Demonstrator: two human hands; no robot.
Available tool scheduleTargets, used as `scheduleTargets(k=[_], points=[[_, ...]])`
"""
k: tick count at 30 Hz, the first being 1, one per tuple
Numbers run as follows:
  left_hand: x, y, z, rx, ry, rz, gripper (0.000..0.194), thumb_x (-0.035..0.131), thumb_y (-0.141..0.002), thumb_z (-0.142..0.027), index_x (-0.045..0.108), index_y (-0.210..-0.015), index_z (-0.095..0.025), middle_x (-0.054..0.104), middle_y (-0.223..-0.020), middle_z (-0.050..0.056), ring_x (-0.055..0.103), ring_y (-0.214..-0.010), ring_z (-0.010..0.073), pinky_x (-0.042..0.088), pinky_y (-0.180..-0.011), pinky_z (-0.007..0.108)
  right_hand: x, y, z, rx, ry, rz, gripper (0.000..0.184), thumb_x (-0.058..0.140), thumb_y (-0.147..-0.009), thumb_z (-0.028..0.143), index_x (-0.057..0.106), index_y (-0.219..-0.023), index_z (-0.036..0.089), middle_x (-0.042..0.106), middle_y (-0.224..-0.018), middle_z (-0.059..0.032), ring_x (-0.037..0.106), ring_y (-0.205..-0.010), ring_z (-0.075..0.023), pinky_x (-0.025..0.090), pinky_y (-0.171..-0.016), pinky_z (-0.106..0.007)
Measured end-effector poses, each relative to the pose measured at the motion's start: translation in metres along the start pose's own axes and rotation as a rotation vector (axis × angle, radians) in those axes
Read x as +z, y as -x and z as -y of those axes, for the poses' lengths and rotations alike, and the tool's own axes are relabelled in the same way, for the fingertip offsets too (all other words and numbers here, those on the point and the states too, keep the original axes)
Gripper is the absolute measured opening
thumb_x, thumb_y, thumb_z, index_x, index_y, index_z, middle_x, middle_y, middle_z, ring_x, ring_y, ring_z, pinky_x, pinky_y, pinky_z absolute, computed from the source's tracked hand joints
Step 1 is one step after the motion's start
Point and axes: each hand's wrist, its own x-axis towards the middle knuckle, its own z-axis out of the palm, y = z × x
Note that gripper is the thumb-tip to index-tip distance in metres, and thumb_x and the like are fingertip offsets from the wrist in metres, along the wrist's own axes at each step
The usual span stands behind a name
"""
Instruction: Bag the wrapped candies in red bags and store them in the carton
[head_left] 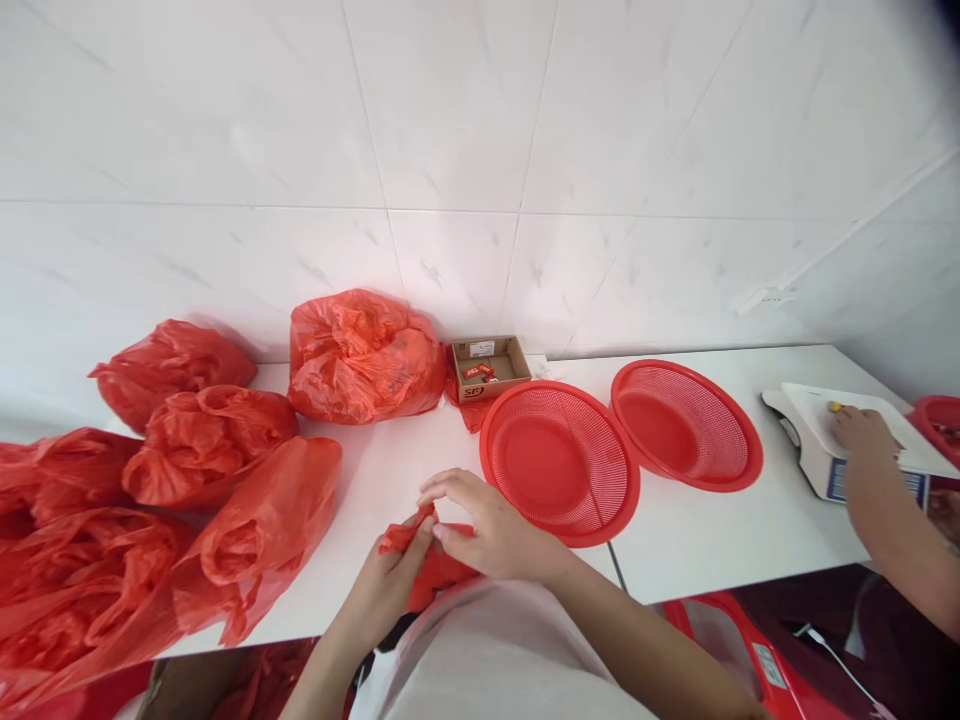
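On surface (712, 540), L: bulky bags (364, 360)
L grip (391, 580): clamped on red plastic (444, 568)
R grip (491, 528): touching same; closure can't tell
Btwn R grip & scale (816, 464): 2 baskets (536, 470)

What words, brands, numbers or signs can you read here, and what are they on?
"SF": front of the small cardboard box.
White label inside the box: too small to read.
Print on the red packets in the box: too blurred.
Dark print on the big red bag: too faint.
Panel of the scale: blurred.
White sticker below the table: too small.
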Motion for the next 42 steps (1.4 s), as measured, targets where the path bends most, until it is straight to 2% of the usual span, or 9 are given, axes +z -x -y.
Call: scheduleTargets(k=[5, 9, 12, 16, 22, 25, 31, 36, 42], points=[[-0.004, 0.005, -0.010, -0.023, 0.006, 0.132, 0.043, 0.048, -0.089, -0.055, 0.063, -0.069, -0.020, 0.054, -0.062, 0.001, 0.050, -0.059, 0.0160, 0.044, -0.058, 0.027, -0.003, 0.011, -0.014, 0.119, -0.148, 0.067, 0.025, 0.052, -0.085, 0.010, 0.060, -0.105, 0.022, 0.066, -0.101, -0.0012, 0.062, -0.093, -0.0133, 0.051, -0.085, -0.028], [-0.015, 0.002, -0.012, 0.047, -0.019, 0.061, 0.042, 0.042, -0.093, -0.051, 0.071, -0.092, -0.021, 0.059, -0.066, 0.001, 0.052, -0.064, 0.0173, 0.047, -0.071, 0.030, -0.008, 0.017, -0.008, 0.170, -0.201, 0.083, 0.022, 0.057, -0.080, 0.010, 0.059, -0.098, 0.022, 0.065, -0.092, 0.0009, 0.060, -0.084, -0.0125, 0.051, -0.080, -0.026], [-0.024, 0.003, -0.011, 0.073, -0.138, 0.053, 0.027, 0.055, -0.087, -0.040, 0.075, -0.094, -0.023, 0.063, -0.071, 0.003, 0.057, -0.074, 0.0206, 0.048, -0.078, 0.032, -0.009, 0.014, -0.004, 0.131, -0.178, 0.055, 0.021, 0.060, -0.081, 0.013, 0.062, -0.099, 0.023, 0.067, -0.100, -0.0005, 0.060, -0.096, -0.0148, 0.049, -0.089, -0.029], [-0.024, 0.004, -0.002, 0.150, -0.297, 0.116, 0.022, 0.053, -0.076, -0.014, 0.072, -0.080, -0.024, 0.060, -0.064, 0.000, 0.055, -0.062, 0.0177, 0.046, -0.061, 0.027, 0.008, 0.000, -0.017, 0.071, -0.111, 0.054, 0.031, 0.045, -0.094, 0.018, 0.061, -0.120, 0.025, 0.065, -0.121, -0.0049, 0.059, -0.112, -0.0166, 0.046, -0.095, -0.032], [-0.018, 0.002, 0.012, 0.417, -0.487, -0.242, 0.023, 0.048, -0.070, -0.006, 0.060, -0.081, -0.022, 0.068, -0.075, 0.000, 0.060, -0.063, 0.0146, 0.047, -0.058, 0.024, 0.032, -0.004, -0.039, 0.153, -0.141, 0.142, 0.040, 0.037, -0.099, 0.023, 0.052, -0.135, 0.024, 0.066, -0.073, 0.0005, 0.064, -0.081, -0.0154, 0.048, -0.085, -0.031], [-0.018, 0.001, 0.015, 0.592, -0.529, -0.345, 0.033, 0.050, -0.074, -0.005, 0.064, -0.098, -0.022, 0.068, -0.101, 0.005, 0.067, -0.088, 0.0175, 0.053, -0.070, 0.026, 0.023, 0.000, -0.036, 0.234, -0.277, 0.229, 0.030, 0.044, -0.097, 0.029, 0.060, -0.123, 0.023, 0.066, -0.080, 0.0005, 0.061, -0.075, -0.0128, 0.048, -0.075, -0.025], [-0.024, 0.003, 0.024, 0.632, -0.632, -0.162, 0.043, 0.047, -0.092, -0.011, 0.058, -0.131, -0.027, 0.069, -0.118, 0.005, 0.065, -0.105, 0.0155, 0.053, -0.089, 0.027, 0.002, 0.008, -0.030, 0.263, -0.226, 0.090, 0.024, 0.047, -0.097, 0.036, 0.064, -0.091, 0.020, 0.065, -0.087, 0.0010, 0.058, -0.082, -0.0124, 0.044, -0.074, -0.023], [-0.041, 0.018, 0.038, 0.647, -0.690, -0.230, 0.038, 0.050, -0.094, -0.017, 0.062, -0.127, -0.030, 0.068, -0.124, 0.003, 0.057, -0.116, 0.0193, 0.052, -0.097, 0.036, -0.004, 0.004, -0.062, 0.285, -0.008, -0.102, 0.026, 0.046, -0.097, 0.038, 0.064, -0.087, 0.021, 0.061, -0.074, 0.0028, 0.051, -0.067, -0.0109, 0.038, -0.065, -0.023], [-0.048, 0.040, 0.044, 0.483, -0.564, -0.134, 0.029, 0.049, -0.095, -0.026, 0.074, -0.109, -0.030, 0.065, -0.130, 0.004, 0.052, -0.127, 0.0233, 0.051, -0.100, 0.042, 0.000, -0.015, -0.114, 0.382, 0.053, -0.227, 0.022, 0.050, -0.092, 0.035, 0.062, -0.080, 0.022, 0.064, -0.076, 0.0008, 0.057, -0.074, -0.0147, 0.041, -0.073, -0.027]])
